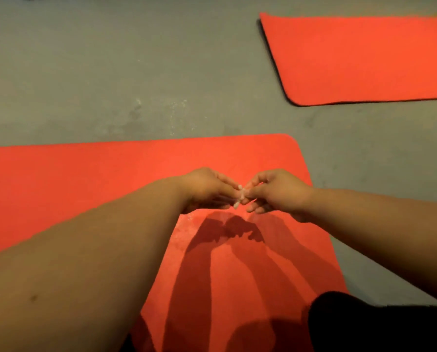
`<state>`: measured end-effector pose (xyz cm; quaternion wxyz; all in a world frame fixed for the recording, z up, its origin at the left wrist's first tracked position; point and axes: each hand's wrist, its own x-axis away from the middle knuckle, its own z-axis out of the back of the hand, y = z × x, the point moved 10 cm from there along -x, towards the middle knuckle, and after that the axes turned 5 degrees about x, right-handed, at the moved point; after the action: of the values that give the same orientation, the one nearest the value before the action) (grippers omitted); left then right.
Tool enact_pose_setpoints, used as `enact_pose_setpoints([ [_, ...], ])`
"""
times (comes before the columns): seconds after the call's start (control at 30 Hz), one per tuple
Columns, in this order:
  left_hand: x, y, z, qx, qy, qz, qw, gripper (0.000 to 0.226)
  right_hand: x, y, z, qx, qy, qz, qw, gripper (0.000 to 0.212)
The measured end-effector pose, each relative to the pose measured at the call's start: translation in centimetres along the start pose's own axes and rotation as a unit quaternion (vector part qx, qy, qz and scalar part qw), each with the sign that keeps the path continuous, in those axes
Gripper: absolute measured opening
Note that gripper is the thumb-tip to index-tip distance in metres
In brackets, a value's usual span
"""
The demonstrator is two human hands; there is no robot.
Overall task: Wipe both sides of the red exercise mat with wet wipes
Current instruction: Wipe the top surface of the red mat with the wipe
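A red exercise mat lies flat on the grey floor in front of me, its right end rounded. Above its right part my left hand and my right hand meet fingertip to fingertip. Both pinch a small crumpled white wet wipe between them, held a little above the mat. The hands' shadows fall on the mat just below, where the surface looks slightly damp.
A second red mat with a dark underside edge lies at the far right on the grey concrete floor. My dark-clothed knee is at the bottom right, partly on the near mat.
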<state>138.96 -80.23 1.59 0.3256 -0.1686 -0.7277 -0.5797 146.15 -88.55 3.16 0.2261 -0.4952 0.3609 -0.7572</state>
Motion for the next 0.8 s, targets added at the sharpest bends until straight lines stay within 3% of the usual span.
enact_pose_setpoints([
  [0.2, 0.3, 4.0, -4.5, -0.022, 0.025, -0.062, 0.998, 0.011, 5.1, -1.1, 6.4, -0.016, 0.089, 0.008, 0.996, 0.011],
  [0.57, -11.0, 0.8, -8.5, -0.032, -0.025, 0.013, 0.999, 0.012, -1.8, 8.3, 11.4, -0.09, 0.099, -0.054, 0.99, 0.013],
  [0.8, -16.5, 1.6, -7.2, 0.04, 0.007, 0.022, 0.999, 0.017, -7.2, 11.3, 12.0, -0.137, 0.086, -0.076, 0.984, 0.016],
])
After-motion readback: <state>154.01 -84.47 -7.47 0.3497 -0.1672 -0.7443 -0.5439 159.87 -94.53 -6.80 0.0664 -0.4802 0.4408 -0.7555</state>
